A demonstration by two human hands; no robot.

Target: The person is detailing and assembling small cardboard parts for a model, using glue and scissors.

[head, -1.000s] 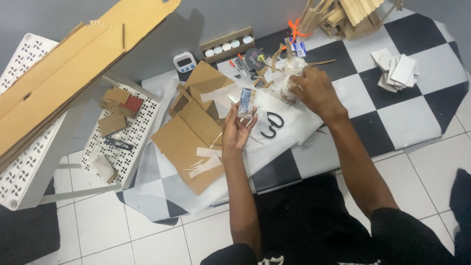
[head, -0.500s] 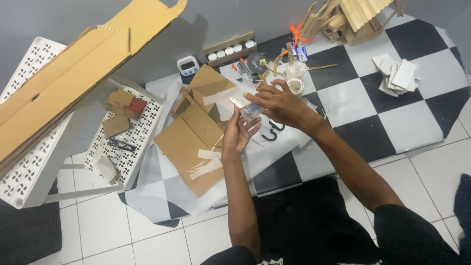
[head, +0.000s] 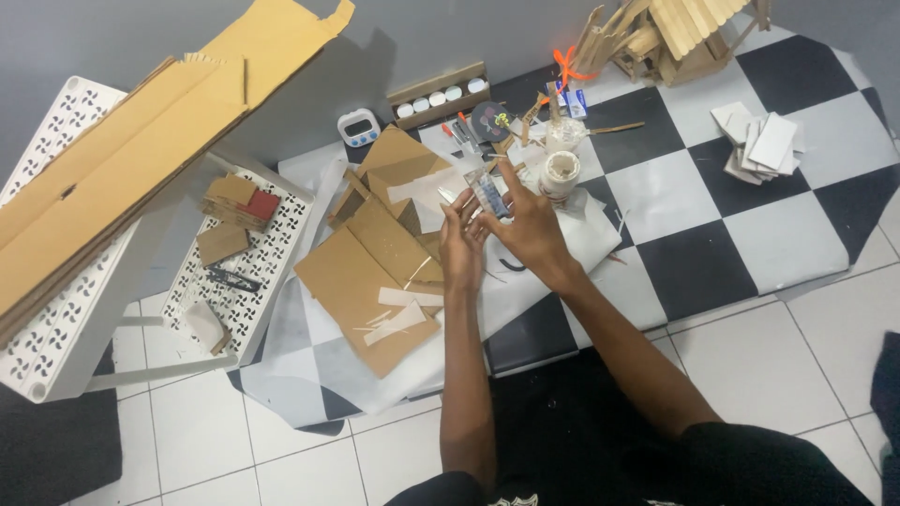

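Both my hands meet over the white sheet (head: pixel 600 234) on the checkered mat. My left hand (head: pixel 461 245) and my right hand (head: pixel 527 228) together hold a small clear box with bluish contents (head: pixel 487 195), lifted above the sheet. Just beyond my right hand stands a small white jar (head: pixel 562 174). Brown cardboard pieces (head: pixel 375 272) lie flat left of my left hand. A dark curved object, probably scissors, lies partly hidden under my right hand.
A long cardboard slab (head: pixel 122 159) rests on a white perforated rack (head: pixel 56 319) at left. A stick-built wooden house (head: pixel 675 33) stands at the top right, white tiles (head: pixel 761 142) beside it. A timer (head: pixel 358 126), a tray of white pots (head: pixel 439 96) and pens sit at the back.
My right hand came back from the jars at the back and joined my left hand on the small clear box.
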